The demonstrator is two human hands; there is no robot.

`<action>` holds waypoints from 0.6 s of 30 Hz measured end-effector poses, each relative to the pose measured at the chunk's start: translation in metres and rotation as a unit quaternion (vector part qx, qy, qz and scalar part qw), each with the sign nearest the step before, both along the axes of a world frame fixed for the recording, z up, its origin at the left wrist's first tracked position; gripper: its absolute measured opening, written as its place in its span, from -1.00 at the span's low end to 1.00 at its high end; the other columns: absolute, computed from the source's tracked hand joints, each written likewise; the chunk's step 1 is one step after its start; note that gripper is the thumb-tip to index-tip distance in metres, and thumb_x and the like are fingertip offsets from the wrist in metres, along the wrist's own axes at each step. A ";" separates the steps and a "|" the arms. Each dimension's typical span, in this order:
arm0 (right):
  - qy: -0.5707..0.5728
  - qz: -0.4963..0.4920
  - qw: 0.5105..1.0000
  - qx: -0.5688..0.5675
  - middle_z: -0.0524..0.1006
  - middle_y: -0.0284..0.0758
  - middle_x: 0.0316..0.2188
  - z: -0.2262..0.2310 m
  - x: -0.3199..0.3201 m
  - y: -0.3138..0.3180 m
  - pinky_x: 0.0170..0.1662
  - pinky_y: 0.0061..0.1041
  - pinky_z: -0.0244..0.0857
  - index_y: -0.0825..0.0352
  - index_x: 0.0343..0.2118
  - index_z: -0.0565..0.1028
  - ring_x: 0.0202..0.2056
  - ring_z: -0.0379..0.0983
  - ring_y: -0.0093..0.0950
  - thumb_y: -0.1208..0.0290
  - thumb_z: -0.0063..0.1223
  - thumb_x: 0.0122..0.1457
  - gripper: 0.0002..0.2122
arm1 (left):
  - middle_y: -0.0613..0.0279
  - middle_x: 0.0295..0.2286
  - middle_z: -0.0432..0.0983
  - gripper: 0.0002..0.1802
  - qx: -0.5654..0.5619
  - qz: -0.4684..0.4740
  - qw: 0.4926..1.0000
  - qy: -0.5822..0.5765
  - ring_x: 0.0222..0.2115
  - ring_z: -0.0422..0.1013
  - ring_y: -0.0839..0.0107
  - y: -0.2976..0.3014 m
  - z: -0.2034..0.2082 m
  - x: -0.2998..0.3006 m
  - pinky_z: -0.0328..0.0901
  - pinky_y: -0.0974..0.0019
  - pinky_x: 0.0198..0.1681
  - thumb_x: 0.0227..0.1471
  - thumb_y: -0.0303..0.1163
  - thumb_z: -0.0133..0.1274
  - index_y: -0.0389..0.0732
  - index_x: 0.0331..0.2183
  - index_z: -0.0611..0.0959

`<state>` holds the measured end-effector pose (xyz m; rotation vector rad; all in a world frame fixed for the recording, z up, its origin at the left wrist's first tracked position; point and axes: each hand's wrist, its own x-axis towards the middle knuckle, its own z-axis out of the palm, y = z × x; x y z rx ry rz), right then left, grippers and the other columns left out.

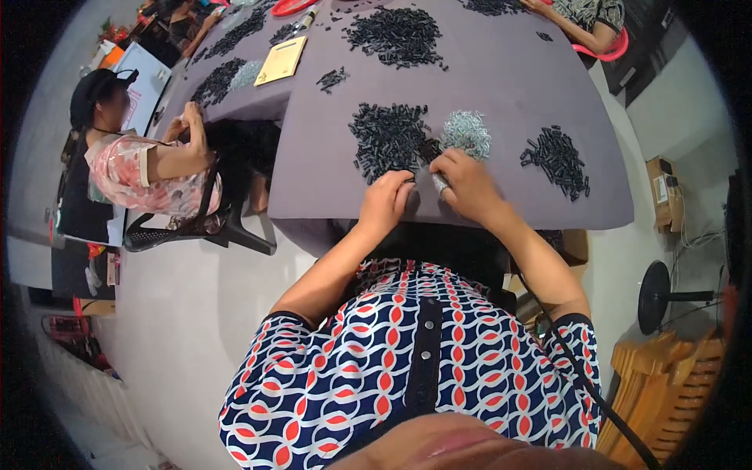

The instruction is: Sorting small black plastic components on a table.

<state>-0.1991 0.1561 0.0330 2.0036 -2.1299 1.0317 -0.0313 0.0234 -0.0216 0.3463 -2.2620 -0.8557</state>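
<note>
My left hand [382,202] is closed in a pinch at the near edge of the table, with a small black tube-like piece [409,179] at its fingertips. My right hand [470,184] is curled just to the right of it. Something silvery [440,183] shows at that hand's thumb side; I cannot make out whether it is held or wrapped on a finger. Beyond the left hand lies a heap of black tube-like pieces [384,137]. A smaller pile of clear or silvery pieces [467,133] sits just past the right hand, and dark bits [428,149] lie between the two piles.
Another black pile [558,160] lies to the right, and a larger one [394,36] farther back on the grey tablecloth [501,70]. A yellow pad [280,59] lies far left. A co-worker [153,168] sits at left on a dark plastic chair [239,227]; others sit at the far side.
</note>
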 end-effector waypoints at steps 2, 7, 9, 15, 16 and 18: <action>-0.067 0.002 0.998 -0.007 0.43 -0.22 -0.34 -0.014 0.004 0.005 -0.21 -0.20 0.35 0.29 -0.28 0.46 -0.25 0.43 -0.14 0.56 0.13 -0.03 -0.78 | -0.02 -0.35 0.52 -0.83 -0.017 -0.002 1.000 0.008 -0.34 0.49 -0.01 0.003 0.005 -0.001 0.38 0.15 -0.29 0.12 -0.48 0.06 -0.26 -0.20 0.59; -0.066 0.005 0.998 0.018 0.45 -0.17 -0.33 -0.037 0.002 0.008 -0.24 -0.23 0.35 0.34 -0.26 0.44 -0.29 0.44 -0.10 0.59 0.09 -0.02 -0.78 | -0.01 -0.36 0.51 -0.82 -0.027 0.007 0.999 -0.027 -0.35 0.47 -0.03 0.005 0.005 0.000 0.36 0.13 -0.31 0.16 -0.45 0.02 -0.25 -0.19 0.58; -0.069 0.008 0.997 0.013 0.45 -0.17 -0.34 -0.040 0.002 0.009 -0.23 -0.23 0.35 0.34 -0.26 0.45 -0.29 0.44 -0.09 0.60 0.09 -0.02 -0.78 | -0.01 -0.36 0.50 -0.82 -0.032 0.008 0.999 -0.035 -0.35 0.47 -0.03 0.005 0.005 0.001 0.36 0.12 -0.32 0.16 -0.44 0.01 -0.24 -0.19 0.58; -0.061 0.008 0.998 -0.032 0.45 -0.17 -0.34 -0.042 0.004 0.011 -0.23 -0.23 0.35 0.33 -0.26 0.46 -0.29 0.45 -0.10 0.62 0.10 -0.09 -0.74 | 0.00 -0.37 0.49 -0.82 -0.021 0.003 1.000 -0.003 -0.39 0.47 0.01 0.005 0.006 0.000 0.35 0.17 -0.35 0.13 -0.44 0.07 -0.25 -0.19 0.58; -0.062 0.009 0.998 -0.033 0.45 -0.17 -0.34 -0.042 0.003 0.011 -0.23 -0.23 0.35 0.33 -0.26 0.46 -0.29 0.45 -0.11 0.62 0.10 -0.09 -0.74 | 0.01 -0.38 0.49 -0.81 -0.015 -0.004 1.000 -0.003 -0.41 0.47 0.04 0.003 0.004 0.000 0.35 0.19 -0.36 0.11 -0.46 0.09 -0.25 -0.19 0.58; -0.065 0.006 0.997 -0.032 0.45 -0.17 -0.34 -0.041 0.004 0.011 -0.23 -0.23 0.36 0.33 -0.26 0.46 -0.29 0.45 -0.11 0.62 0.09 -0.10 -0.74 | 0.01 -0.38 0.49 -0.80 -0.007 -0.013 1.000 -0.004 -0.43 0.47 0.07 0.002 0.003 0.000 0.35 0.21 -0.37 0.09 -0.47 0.11 -0.26 -0.19 0.57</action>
